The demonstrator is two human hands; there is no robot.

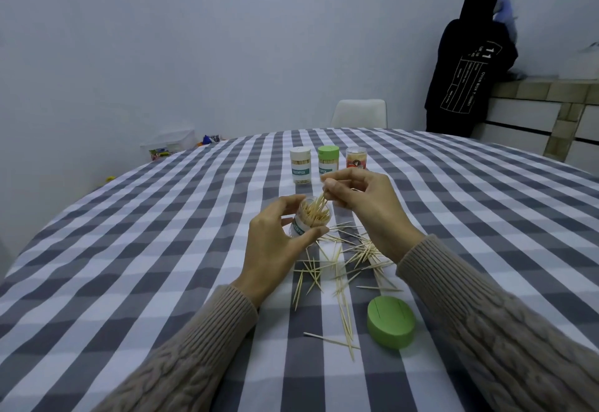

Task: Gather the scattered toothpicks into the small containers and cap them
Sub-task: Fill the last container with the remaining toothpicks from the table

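Your left hand (pixel 275 243) grips the open clear container (pixel 311 222), tilted, labelled "TOOTHPICK". Your right hand's (pixel 363 204) fingers (pixel 330 184) pinch pale toothpicks (pixel 320 201) above its mouth.

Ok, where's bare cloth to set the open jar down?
Bare tablecloth lies left of the left hand, and right of the right hand. Crowded: scattered toothpicks between the hands, down to the green cap.

Head-worn, wide-angle, facing forward and down across the checked tabletop (pixel 129 249); close over both forearms, far wall probably bowed by the lens.
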